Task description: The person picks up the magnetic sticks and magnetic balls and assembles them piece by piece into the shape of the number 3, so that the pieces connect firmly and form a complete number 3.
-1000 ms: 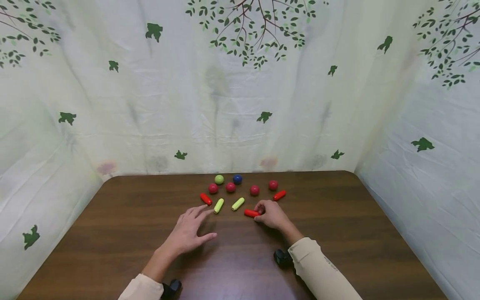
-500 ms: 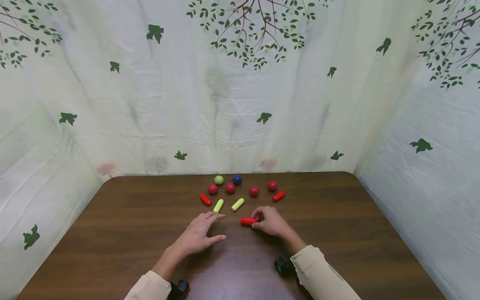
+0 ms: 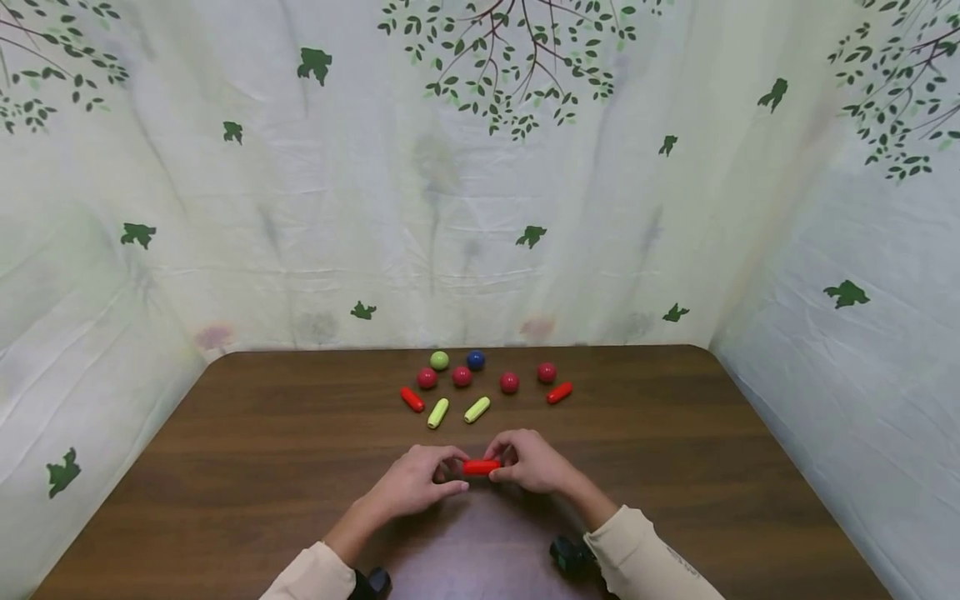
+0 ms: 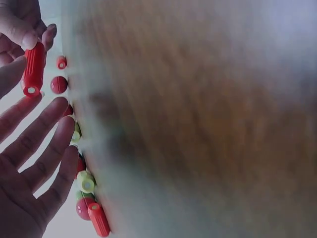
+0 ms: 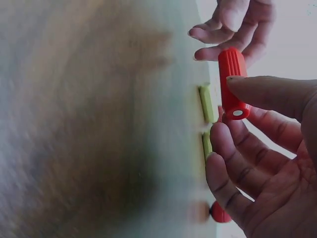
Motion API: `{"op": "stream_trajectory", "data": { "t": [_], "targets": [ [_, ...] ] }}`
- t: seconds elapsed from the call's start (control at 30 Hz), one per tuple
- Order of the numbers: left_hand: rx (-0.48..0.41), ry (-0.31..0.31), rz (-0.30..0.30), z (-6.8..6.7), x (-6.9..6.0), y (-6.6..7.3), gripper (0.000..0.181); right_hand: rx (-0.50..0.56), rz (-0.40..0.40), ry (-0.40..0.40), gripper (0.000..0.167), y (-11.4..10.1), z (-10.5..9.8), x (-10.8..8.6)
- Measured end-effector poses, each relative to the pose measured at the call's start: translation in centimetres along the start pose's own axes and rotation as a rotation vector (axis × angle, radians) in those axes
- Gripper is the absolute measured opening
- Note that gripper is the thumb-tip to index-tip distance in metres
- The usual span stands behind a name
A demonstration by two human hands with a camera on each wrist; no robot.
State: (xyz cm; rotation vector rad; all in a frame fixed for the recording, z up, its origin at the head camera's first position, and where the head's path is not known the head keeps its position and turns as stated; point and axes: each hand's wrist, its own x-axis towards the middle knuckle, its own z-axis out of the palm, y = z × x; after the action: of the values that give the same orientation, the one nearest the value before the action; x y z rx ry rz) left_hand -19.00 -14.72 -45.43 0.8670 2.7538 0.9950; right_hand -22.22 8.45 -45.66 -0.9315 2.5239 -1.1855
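A ribbed red rod with a pale round end face is held level above the near middle of the table. My right hand pinches its right part between thumb and fingers. In the right wrist view the thumb presses on the rod's side. At the rod's left end is my left hand, its thumb and index finger spread around that end. The head view shows a gap between the left thumb and the rod; whether the index finger touches it is hard to tell.
Beyond the hands lie two yellow-green rods and two more red rods. Behind them are several red balls, a green ball and a blue ball. A white leaf-print curtain stands behind the brown table.
My right hand has brought the red rod toward me and to the left. My left hand has moved right and nearer to me, from beside the yellow-green rods to the held rod's left end.
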Motion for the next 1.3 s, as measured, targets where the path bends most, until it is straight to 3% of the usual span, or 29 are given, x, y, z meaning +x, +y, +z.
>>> {"op": "stream_trajectory", "data": {
  "t": [0.33,0.6,0.77,1.13,1.3],
  "targets": [
    [0.004,-0.060,0.008,0.4,0.1,1.0,0.012,0.065,-0.080,-0.076,0.014,-0.2,0.8,-0.4],
    [-0.085,-0.179,-0.050,0.4,0.0,1.1,0.009,0.214,-0.008,-0.220,0.016,0.0,1.2,-0.6],
    [-0.124,-0.221,-0.076,0.6,-0.1,1.0,0.011,0.297,0.021,-0.283,0.016,0.0,1.4,-0.6],
    [-0.169,-0.237,-0.062,1.0,-0.5,0.8,0.015,0.247,0.025,-0.372,0.017,-0.1,1.5,-0.5],
    [-0.180,-0.227,-0.069,1.1,-0.6,0.7,0.015,0.239,0.026,-0.372,0.017,-0.1,1.7,-0.5]
  ]
}}
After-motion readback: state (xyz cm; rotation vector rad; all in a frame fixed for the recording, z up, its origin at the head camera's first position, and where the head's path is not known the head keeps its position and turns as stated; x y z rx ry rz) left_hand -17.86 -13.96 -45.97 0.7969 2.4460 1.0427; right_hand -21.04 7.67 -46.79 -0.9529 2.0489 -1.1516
